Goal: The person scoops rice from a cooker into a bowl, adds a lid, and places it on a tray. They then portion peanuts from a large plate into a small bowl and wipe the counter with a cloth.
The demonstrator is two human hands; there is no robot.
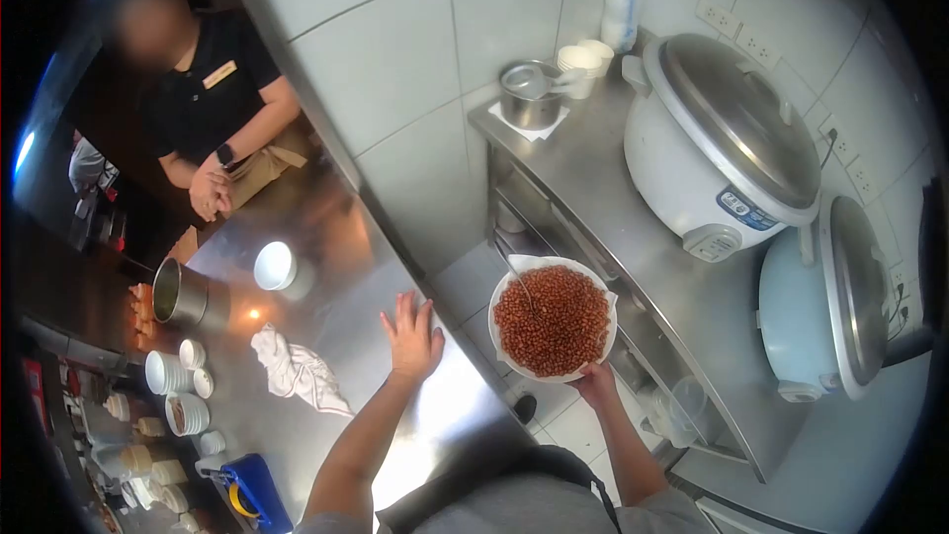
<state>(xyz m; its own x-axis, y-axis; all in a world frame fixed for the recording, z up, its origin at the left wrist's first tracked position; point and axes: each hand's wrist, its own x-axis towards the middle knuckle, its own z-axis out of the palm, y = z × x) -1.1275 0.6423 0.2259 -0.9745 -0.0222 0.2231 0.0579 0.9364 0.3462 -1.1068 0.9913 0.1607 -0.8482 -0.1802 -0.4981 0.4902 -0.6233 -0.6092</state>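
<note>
My right hand [595, 383] grips the lower rim of a white bowl [501, 349], holding it over the floor gap between the two counters. Reddish-brown peanuts [552, 321] fill the bowl, which seems lined with white paper. A thin metal spoon handle [518, 277] sticks out of the peanuts at the upper left. My left hand [412, 338] rests on the steel counter [341, 321] near its edge, fingers spread, holding nothing. Left of that hand lies a crumpled white cloth [297, 368]. Farther up the counter stands a white bowl [275, 266].
Two large rice cookers [692, 158] and a small steel pot [532, 99] stand on the right steel counter [593, 198]. Stacked white bowls [170, 373], a metal container [181, 295] and a blue item [255, 494] sit at left. Another person [222, 89] leans at the far counter end.
</note>
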